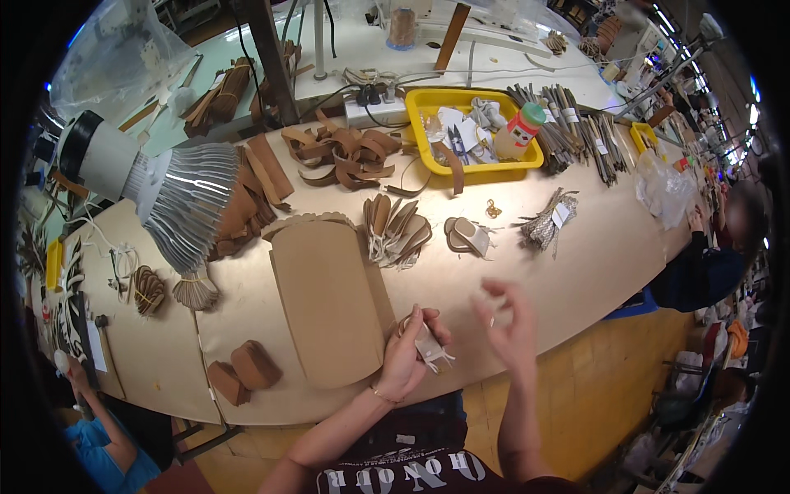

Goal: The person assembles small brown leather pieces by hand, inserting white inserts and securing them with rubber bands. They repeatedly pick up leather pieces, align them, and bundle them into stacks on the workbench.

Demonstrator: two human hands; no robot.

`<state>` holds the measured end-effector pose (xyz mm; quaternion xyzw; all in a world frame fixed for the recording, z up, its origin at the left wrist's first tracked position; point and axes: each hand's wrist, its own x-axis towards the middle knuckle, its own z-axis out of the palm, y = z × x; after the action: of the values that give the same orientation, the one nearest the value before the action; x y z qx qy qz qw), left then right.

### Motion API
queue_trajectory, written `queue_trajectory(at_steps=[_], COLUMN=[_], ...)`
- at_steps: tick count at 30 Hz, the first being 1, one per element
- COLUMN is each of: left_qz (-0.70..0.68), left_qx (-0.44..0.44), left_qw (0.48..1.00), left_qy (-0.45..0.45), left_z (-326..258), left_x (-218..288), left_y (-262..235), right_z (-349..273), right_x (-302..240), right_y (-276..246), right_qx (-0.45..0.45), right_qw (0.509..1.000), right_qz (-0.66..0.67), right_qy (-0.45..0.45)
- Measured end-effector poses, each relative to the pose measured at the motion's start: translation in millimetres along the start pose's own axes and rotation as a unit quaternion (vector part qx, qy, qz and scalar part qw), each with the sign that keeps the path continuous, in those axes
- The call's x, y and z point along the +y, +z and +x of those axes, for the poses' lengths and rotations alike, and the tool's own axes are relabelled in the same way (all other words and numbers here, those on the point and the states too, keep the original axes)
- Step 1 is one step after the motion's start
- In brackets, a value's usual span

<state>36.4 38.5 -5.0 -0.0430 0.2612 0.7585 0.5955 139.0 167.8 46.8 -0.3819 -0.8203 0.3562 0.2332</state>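
My left hand [403,362] is closed around a small pale leather tab [429,346] with loose white thread ends hanging from its lower edge. To its right, my right hand [512,329] is raised over the table's front edge, its fingers bent and blurred by motion; a small pale glint shows at them, too small to name. Just beyond the hands lie a little pile of similar tabs [469,237] and a larger fanned bundle of brown and pale strap pieces [395,230]. A small heap of gold-coloured metal rings [493,209] sits behind them.
Left of my hands lies a stack of large brown panels [325,300]. Two brown leather blocks [255,365] rest near the front edge. Further back stands a yellow tray [436,169] with a green-capped bottle [520,132]. A big lamp-like fixture [185,193] overhangs the left. Other people work at both sides.
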Motion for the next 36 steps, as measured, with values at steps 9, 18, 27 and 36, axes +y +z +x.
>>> queue_trajectory(at_steps=[9, 18, 27, 36], left_qz=[-0.007, 0.078, 0.286, 0.07], left_qx=[0.031, 0.046, -0.017, -0.018], left_qw=[0.999, 0.992, 0.949, 0.996], left_qy=[-0.039, 0.088, 0.128, 0.051], left_z=[-12.6, -0.9, -4.8, -13.7], left_x=[-5.0, -11.0, 4.6, -9.6], left_y=[-2.1, 3.9, 15.1, -1.6], right_z=[111.5, 60.3, -26.4, 31.4], right_x=[38.9, 34.4, 0.2, -6.0], right_y=[4.1, -4.6, 8.0, -15.6], right_qx=[-0.152, -0.17, -0.269, -0.118], right_qw=[0.965, 0.966, 0.842, 0.986], right_qz=[-0.211, 0.151, 0.424, 0.024], right_qy=[-0.037, 0.121, 0.198, 0.116])
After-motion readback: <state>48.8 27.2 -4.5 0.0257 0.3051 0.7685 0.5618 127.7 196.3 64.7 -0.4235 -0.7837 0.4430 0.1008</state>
